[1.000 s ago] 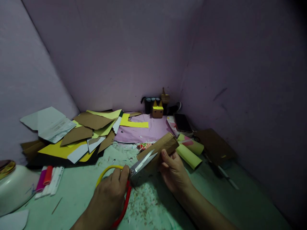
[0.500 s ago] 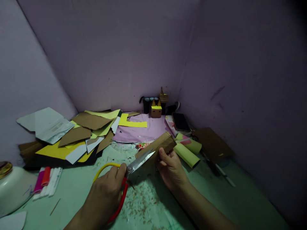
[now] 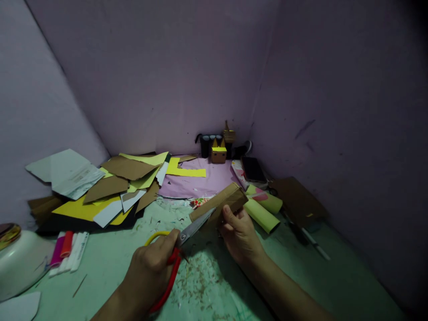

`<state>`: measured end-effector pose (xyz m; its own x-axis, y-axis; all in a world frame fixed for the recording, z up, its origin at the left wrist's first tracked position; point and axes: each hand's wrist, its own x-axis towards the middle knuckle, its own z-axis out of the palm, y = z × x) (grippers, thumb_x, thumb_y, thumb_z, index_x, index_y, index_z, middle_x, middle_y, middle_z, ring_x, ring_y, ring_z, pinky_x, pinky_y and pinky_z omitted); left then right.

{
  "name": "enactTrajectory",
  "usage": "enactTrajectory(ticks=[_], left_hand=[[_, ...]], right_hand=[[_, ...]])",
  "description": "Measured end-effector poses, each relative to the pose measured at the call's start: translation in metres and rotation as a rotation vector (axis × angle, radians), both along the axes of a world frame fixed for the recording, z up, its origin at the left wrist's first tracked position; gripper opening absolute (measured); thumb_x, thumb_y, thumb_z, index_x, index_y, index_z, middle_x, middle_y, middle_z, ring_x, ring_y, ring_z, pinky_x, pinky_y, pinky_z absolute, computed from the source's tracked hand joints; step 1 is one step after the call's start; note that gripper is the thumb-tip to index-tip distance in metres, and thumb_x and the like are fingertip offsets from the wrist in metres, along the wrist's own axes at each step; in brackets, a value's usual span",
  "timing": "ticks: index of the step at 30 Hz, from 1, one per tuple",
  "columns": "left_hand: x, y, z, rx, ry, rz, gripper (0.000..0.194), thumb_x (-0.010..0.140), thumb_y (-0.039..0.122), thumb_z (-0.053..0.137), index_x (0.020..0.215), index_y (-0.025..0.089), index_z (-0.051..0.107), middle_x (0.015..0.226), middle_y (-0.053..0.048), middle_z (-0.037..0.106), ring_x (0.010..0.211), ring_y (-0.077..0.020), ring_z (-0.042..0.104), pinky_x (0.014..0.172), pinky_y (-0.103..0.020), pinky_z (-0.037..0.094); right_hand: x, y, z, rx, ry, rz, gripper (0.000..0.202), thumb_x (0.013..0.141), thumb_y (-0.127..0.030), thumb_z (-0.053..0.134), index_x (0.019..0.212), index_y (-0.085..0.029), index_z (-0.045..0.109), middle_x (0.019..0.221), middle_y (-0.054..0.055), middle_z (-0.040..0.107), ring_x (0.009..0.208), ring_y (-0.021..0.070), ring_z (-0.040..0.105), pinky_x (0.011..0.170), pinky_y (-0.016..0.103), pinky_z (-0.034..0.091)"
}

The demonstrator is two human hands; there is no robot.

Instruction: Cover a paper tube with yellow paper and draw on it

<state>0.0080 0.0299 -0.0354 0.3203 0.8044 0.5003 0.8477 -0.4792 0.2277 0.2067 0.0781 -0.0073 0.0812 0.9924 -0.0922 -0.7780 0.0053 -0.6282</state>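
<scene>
My left hand (image 3: 152, 267) is wrapped round the handles of a pair of scissors (image 3: 194, 229), one loop yellow and the other red. Their blades point up and to the right, lying against the near side of a piece of brown cardboard (image 3: 216, 203). My right hand (image 3: 240, 232) pinches that folded cardboard near its right end, thumb on the near face. How deep the blades sit in the cardboard I cannot tell. Small brown scraps are scattered on the green tabletop (image 3: 203, 285) below the hands.
Paper and cardboard offcuts (image 3: 110, 187) pile up at the left, with markers (image 3: 68, 252) before them. A small cardboard box figure (image 3: 219, 154) stands at the back wall. Rolled yellow-green paper (image 3: 262, 215), a phone (image 3: 253, 169) and a brown board (image 3: 297, 196) lie at the right.
The scissors have closed somewhat: the yellow loop has come in toward the red one. The cardboard and right hand have hardly moved.
</scene>
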Motion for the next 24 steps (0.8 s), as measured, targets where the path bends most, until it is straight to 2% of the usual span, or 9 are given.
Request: enactTrajectory(ticks=[5, 9, 11, 14, 16, 17, 20, 22, 24], left_hand=[[0.001, 0.006, 0.005, -0.207, -0.039, -0.058, 0.023, 0.084, 0.016, 0.044, 0.098, 0.024, 0.060, 0.079, -0.001, 0.070, 0.068, -0.0165, 0.067, 0.059, -0.024, 0.052], [-0.011, 0.011, 0.013, -0.206, 0.081, -0.027, 0.026, 0.085, 0.019, 0.043, 0.105, 0.025, 0.059, 0.084, -0.002, 0.071, 0.072, -0.0182, 0.067, 0.060, -0.026, 0.051], [-0.019, 0.012, 0.020, -0.161, 0.151, 0.066, 0.028, 0.086, 0.019, 0.043, 0.107, 0.024, 0.060, 0.089, -0.004, 0.072, 0.076, -0.0207, 0.069, 0.060, -0.029, 0.052], [-0.036, 0.015, 0.035, -0.115, 0.254, 0.347, 0.026, 0.088, 0.023, 0.043, 0.106, 0.021, 0.061, 0.096, -0.011, 0.074, 0.077, -0.0275, 0.071, 0.053, -0.033, 0.051], [-0.050, 0.019, 0.043, -0.154, 0.325, 0.544, 0.026, 0.090, 0.029, 0.041, 0.099, 0.019, 0.063, 0.087, -0.013, 0.074, 0.068, -0.0310, 0.071, 0.043, -0.032, 0.045], [-0.058, 0.021, 0.045, -0.185, 0.343, 0.604, 0.027, 0.090, 0.030, 0.039, 0.097, 0.020, 0.063, 0.081, -0.012, 0.074, 0.063, -0.0313, 0.070, 0.040, -0.030, 0.041], [-0.083, 0.030, 0.042, -0.208, 0.323, 0.635, 0.024, 0.087, 0.028, 0.043, 0.093, 0.020, 0.065, 0.066, -0.009, 0.071, 0.053, -0.0284, 0.067, 0.037, -0.026, 0.035], [-0.095, 0.034, 0.037, -0.176, 0.308, 0.644, 0.022, 0.083, 0.025, 0.047, 0.091, 0.018, 0.067, 0.060, -0.009, 0.068, 0.048, -0.0265, 0.064, 0.037, -0.026, 0.034], [-0.096, 0.034, 0.035, -0.127, 0.297, 0.663, 0.024, 0.083, 0.025, 0.048, 0.092, 0.013, 0.067, 0.061, -0.010, 0.066, 0.051, -0.0268, 0.063, 0.041, -0.029, 0.039]], right_hand=[[-0.001, 0.005, -0.006, -0.015, -0.060, -0.033, 0.048, 0.054, -0.029, 0.088, 0.093, -0.023, 0.061, 0.088, -0.001, 0.071, 0.077, 0.0197, 0.066, 0.063, 0.029, 0.053], [0.000, 0.008, -0.010, -0.028, -0.072, -0.065, 0.050, 0.052, -0.029, 0.088, 0.093, -0.023, 0.060, 0.087, -0.002, 0.071, 0.076, 0.0194, 0.066, 0.062, 0.029, 0.053], [0.003, 0.009, -0.009, -0.030, -0.066, -0.085, 0.051, 0.052, -0.032, 0.089, 0.093, -0.024, 0.060, 0.086, -0.003, 0.072, 0.077, 0.0186, 0.066, 0.067, 0.029, 0.054], [0.006, 0.007, -0.002, -0.026, -0.051, -0.044, 0.047, 0.051, -0.038, 0.089, 0.087, -0.024, 0.062, 0.076, -0.005, 0.071, 0.071, 0.0173, 0.066, 0.071, 0.032, 0.055], [0.006, 0.002, 0.002, -0.026, -0.038, 0.047, 0.044, 0.052, -0.040, 0.089, 0.084, -0.022, 0.065, 0.075, -0.003, 0.072, 0.072, 0.0177, 0.066, 0.073, 0.032, 0.054], [0.005, -0.001, 0.004, -0.026, -0.028, 0.106, 0.043, 0.052, -0.039, 0.089, 0.085, -0.021, 0.066, 0.078, -0.002, 0.073, 0.075, 0.0181, 0.066, 0.074, 0.031, 0.054], [0.001, -0.009, 0.008, -0.013, 0.014, 0.266, 0.042, 0.055, -0.033, 0.088, 0.089, -0.019, 0.070, 0.090, 0.002, 0.075, 0.086, 0.0180, 0.066, 0.078, 0.028, 0.053], [0.000, -0.013, 0.009, 0.013, 0.027, 0.324, 0.039, 0.057, -0.030, 0.087, 0.090, -0.018, 0.071, 0.088, 0.002, 0.075, 0.083, 0.0168, 0.066, 0.077, 0.026, 0.053], [-0.001, -0.014, 0.008, 0.042, 0.024, 0.357, 0.034, 0.059, -0.031, 0.086, 0.087, -0.017, 0.072, 0.085, 0.002, 0.074, 0.078, 0.0161, 0.066, 0.071, 0.025, 0.053]])
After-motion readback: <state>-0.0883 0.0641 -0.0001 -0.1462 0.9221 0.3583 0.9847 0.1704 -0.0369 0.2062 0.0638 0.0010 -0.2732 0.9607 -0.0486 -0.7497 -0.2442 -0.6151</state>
